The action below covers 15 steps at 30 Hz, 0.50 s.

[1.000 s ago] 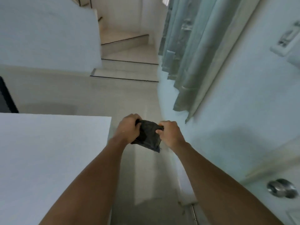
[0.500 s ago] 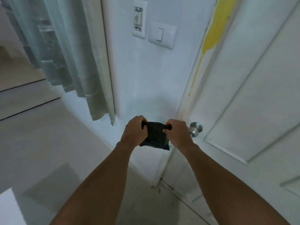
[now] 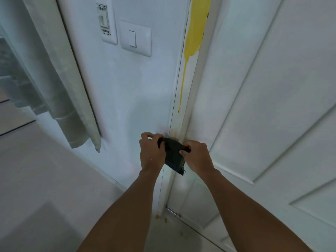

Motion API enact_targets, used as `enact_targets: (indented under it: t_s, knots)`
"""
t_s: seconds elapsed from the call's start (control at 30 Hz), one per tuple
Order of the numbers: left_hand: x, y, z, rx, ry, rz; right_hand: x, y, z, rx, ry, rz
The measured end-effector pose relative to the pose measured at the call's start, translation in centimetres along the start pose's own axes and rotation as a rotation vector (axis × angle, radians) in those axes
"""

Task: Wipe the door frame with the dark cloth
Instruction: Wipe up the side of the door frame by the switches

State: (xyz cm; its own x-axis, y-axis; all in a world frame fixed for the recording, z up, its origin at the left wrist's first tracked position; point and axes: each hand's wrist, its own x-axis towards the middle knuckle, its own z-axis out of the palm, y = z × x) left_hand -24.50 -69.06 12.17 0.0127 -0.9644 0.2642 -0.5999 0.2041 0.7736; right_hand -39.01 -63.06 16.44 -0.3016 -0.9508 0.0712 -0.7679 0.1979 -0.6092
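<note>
Fingers point(image 3: 184, 151) of right hand point(image 3: 197, 157) and left hand point(image 3: 151, 152) clamped on top corners of dark cloth point(image 3: 174, 156), stretched between both fists, lower edge hanging free. Held in front of door frame point(image 3: 183, 122), low on it, contact not discernible. Above, yellow streak point(image 3: 193, 39) running down frame. White door point(image 3: 263, 106) to right; light switch point(image 3: 135, 39) and curtain point(image 3: 60, 79) to left.

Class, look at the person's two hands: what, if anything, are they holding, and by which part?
Both hold the dark cloth: the left hand grips its upper left edge, the right hand its upper right corner; the rest hangs between them.
</note>
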Motion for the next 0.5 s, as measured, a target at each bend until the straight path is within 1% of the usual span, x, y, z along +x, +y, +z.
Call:
enact_targets:
  t_s: [0.07, 0.17, 0.3, 0.33, 0.4, 0.47, 0.5]
  knots:
    - [0.7, 0.9, 1.0, 0.02, 0.077, -0.058, 0.7, 0.5, 0.0, 0.027, -0.001, -0.026]
    - [1.9, 2.0, 2.5, -0.155, 0.101, -0.167, 1.6, 1.0, -0.2, 0.062, 0.021, -0.063]
    - [1.6, 0.9, 4.7, -0.367, 0.126, -0.385, 2.7, 2.2, -0.3, 0.105, 0.069, -0.074]
    - [1.3, 0.7, 5.3, -0.377, 0.11, -0.425, 2.8, 2.4, -0.2, 0.087, 0.08, -0.087]
    - [0.7, 0.5, 6.7, -0.385, 0.13, -0.441, 2.8, 3.3, 0.0, 0.021, 0.138, -0.118]
    - [0.2, 0.6, 8.0, -0.419, 0.246, -0.431, 2.8, 4.3, -0.1, -0.121, 0.264, -0.192]
    - [-0.1, 0.5, 8.7, -0.424, 0.31, -0.428, 2.8, 4.8, -0.4, -0.23, 0.33, -0.25]
